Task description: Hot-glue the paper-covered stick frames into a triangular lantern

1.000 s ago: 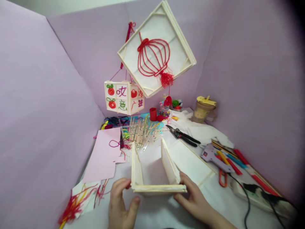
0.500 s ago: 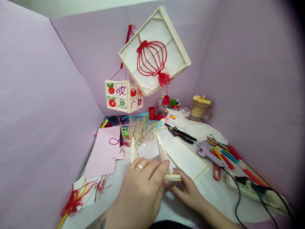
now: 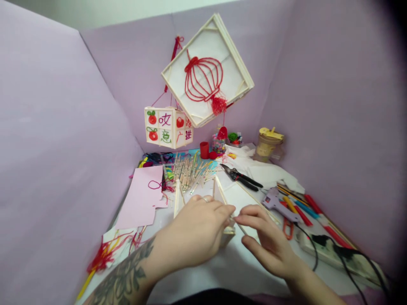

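Observation:
My left hand [image 3: 200,226] is closed over a small box-like frame of pale sticks and white paper [image 3: 219,192], tilted panels rising behind its fingers. It hides much of the frame; the frame's thick stick edge shows below the fingertips. My right hand [image 3: 270,241] is just right of it, thumb and index finger apart, its upper fingertips at the left fingertips. I cannot make out any small thing there. Under and behind the right hand lies a flat white paper panel edged with sticks [image 3: 243,199].
Behind lie loose thin sticks [image 3: 190,169] and black-handled pruning shears [image 3: 241,177]. A glue gun [image 3: 276,203] and a power strip [image 3: 333,250] with cables are right. Pink paper [image 3: 143,195] and red yarn [image 3: 101,254] lie left. Stick-and-paper lanterns [image 3: 206,80] hang above.
My right hand has come off the frame's lower edge and moved up and right, its fingers spreading. My left hand has shifted up and forward over the frame, showing more forearm.

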Motion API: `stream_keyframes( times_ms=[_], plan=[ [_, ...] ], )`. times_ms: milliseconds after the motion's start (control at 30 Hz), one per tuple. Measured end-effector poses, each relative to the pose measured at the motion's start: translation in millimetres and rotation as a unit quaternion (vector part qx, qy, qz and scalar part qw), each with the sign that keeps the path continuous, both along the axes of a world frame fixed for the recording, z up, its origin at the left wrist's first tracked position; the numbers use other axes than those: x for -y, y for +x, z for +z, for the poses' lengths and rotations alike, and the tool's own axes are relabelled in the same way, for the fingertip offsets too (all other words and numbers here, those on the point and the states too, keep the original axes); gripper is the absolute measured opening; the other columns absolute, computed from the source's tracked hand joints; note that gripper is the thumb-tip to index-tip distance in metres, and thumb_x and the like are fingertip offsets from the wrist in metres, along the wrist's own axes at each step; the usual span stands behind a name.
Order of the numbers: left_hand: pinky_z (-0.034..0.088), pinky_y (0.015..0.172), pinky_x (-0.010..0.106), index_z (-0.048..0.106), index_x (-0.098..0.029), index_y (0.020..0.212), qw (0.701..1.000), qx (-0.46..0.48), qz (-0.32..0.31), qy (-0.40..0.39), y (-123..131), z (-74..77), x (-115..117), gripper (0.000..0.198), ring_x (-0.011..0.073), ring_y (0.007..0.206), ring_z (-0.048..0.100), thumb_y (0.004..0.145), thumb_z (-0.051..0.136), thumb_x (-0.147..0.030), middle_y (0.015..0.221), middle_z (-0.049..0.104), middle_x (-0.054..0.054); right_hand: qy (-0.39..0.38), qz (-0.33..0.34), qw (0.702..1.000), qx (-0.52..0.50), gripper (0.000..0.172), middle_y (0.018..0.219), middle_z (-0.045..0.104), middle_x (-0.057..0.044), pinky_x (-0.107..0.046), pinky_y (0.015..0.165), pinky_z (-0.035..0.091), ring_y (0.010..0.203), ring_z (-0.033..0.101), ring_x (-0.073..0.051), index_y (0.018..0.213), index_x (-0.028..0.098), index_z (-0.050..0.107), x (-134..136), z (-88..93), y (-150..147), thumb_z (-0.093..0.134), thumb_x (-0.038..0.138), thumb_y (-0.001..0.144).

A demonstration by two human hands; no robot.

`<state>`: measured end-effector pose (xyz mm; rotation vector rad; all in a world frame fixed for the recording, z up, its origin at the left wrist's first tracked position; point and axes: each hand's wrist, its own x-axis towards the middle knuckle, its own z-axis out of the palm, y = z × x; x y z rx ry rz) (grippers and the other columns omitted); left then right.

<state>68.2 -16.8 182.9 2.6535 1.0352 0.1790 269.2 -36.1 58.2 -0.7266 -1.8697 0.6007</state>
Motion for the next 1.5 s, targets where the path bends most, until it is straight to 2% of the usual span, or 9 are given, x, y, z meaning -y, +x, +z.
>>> stream_keyframes(
  times_ms=[133, 333, 433, 533, 600, 667, 833, 1000, 1500],
  plan=[
    [0.046, 0.081, 0.04, 0.059, -0.014, 0.118, 1.0, 0.009, -0.016, 0.0, 1, -1.3, -1, 0.034, 0.0264, 0.093, 0.062, 0.09, 0.042, -0.015, 0.103, 0.07, 0.011, 0.033, 0.005, 0.999, 0.042, 0.038, 0.106, 0.058, -0.009, -0.033, 0.084, 0.053, 0.098, 0.059, -0.021, 0.123, 0.025, 0.055, -5, 14.7, -6, 0.058, 0.017, 0.086],
    [0.046, 0.087, 0.038, 0.057, -0.017, 0.123, 0.998, 0.065, -0.01, -0.007, -17, 4.4, 5, 0.037, 0.0232, 0.099, 0.06, 0.09, 0.04, -0.013, 0.109, 0.068, 0.009, 0.052, -0.02, 0.998, 0.037, 0.031, 0.095, 0.064, -0.007, -0.03, 0.075, 0.055, 0.088, 0.063, -0.02, 0.115, 0.024, 0.061, -4, 18.0, -13, 0.062, 0.018, 0.084],
    [0.046, 0.093, 0.037, 0.058, -0.021, 0.118, 0.976, 0.196, 0.095, 0.026, -42, -0.9, 6, 0.032, 0.0202, 0.106, 0.059, 0.094, 0.036, -0.017, 0.113, 0.066, 0.007, 0.055, -0.029, 0.997, 0.036, 0.033, 0.095, 0.064, -0.007, -0.029, 0.075, 0.055, 0.088, 0.064, -0.02, 0.116, 0.025, 0.062, -2, 16.1, -13, 0.062, 0.016, 0.084],
    [0.046, 0.094, 0.039, 0.063, -0.019, 0.102, 0.924, 0.298, 0.23, 0.059, -68, -21.8, -4, 0.024, 0.0219, 0.106, 0.059, 0.094, 0.042, -0.027, 0.108, 0.066, 0.01, 0.055, -0.04, 0.997, 0.028, 0.031, 0.097, 0.062, -0.008, -0.03, 0.076, 0.056, 0.09, 0.064, -0.021, 0.115, 0.026, 0.064, -3, 12.2, -14, 0.063, 0.018, 0.084],
    [0.048, 0.093, 0.04, 0.063, -0.016, 0.104, 0.899, 0.331, 0.285, 0.007, -80, -40.9, -17, 0.028, 0.0253, 0.112, 0.058, 0.092, 0.046, -0.034, 0.119, 0.063, 0.014, 0.053, -0.049, 0.997, 0.02, 0.03, 0.104, 0.06, -0.009, -0.03, 0.078, 0.057, 0.092, 0.063, -0.021, 0.112, 0.027, 0.066, -3, 9.1, -14, 0.063, 0.019, 0.084],
    [0.048, 0.094, 0.043, 0.057, -0.014, 0.121, 0.87, 0.372, 0.309, -0.096, -85, -58.6, -30, 0.043, 0.0274, 0.114, 0.059, 0.09, 0.05, -0.043, 0.126, 0.06, 0.017, 0.048, -0.05, 0.997, 0.016, 0.031, 0.116, 0.058, -0.01, -0.03, 0.08, 0.057, 0.097, 0.064, -0.021, 0.113, 0.028, 0.066, -4, 6.5, -14, 0.063, 0.018, 0.084],
    [0.034, 0.11, 0.047, 0.037, -0.015, 0.142, 0.817, 0.449, 0.256, -0.256, -81, -81.2, -48, 0.072, 0.0289, 0.135, 0.041, 0.085, 0.057, -0.054, 0.145, 0.044, 0.02, 0.027, -0.032, 0.999, 0.011, 0.035, 0.132, 0.058, -0.012, -0.031, 0.083, 0.058, 0.112, 0.063, -0.025, 0.117, 0.028, 0.064, -4, 4.2, -16, 0.063, 0.016, 0.085],
    [0.033, 0.111, 0.048, 0.047, -0.019, 0.136, 0.799, 0.47, 0.206, -0.313, -71, -84.2, -51, 0.064, 0.0285, 0.132, 0.045, 0.081, 0.065, -0.047, 0.141, 0.05, 0.016, 0.021, -0.03, 0.999, 0.009, 0.034, 0.129, 0.062, -0.012, -0.032, 0.085, 0.058, 0.111, 0.065, -0.027, 0.115, 0.028, 0.066, -6, 8.8, -17, 0.065, 0.018, 0.084],
    [0.038, 0.107, 0.045, 0.053, -0.018, 0.131, 0.786, 0.486, 0.155, -0.348, -60, -83.2, -59, 0.059, 0.0286, 0.125, 0.051, 0.08, 0.068, -0.042, 0.135, 0.056, 0.014, 0.004, -0.011, 1.0, 0.029, 0.029, 0.124, 0.066, -0.01, -0.029, 0.085, 0.058, 0.106, 0.067, -0.024, 0.112, 0.029, 0.067, -8, 13.0, -14, 0.067, 0.022, 0.083]
  ],
)
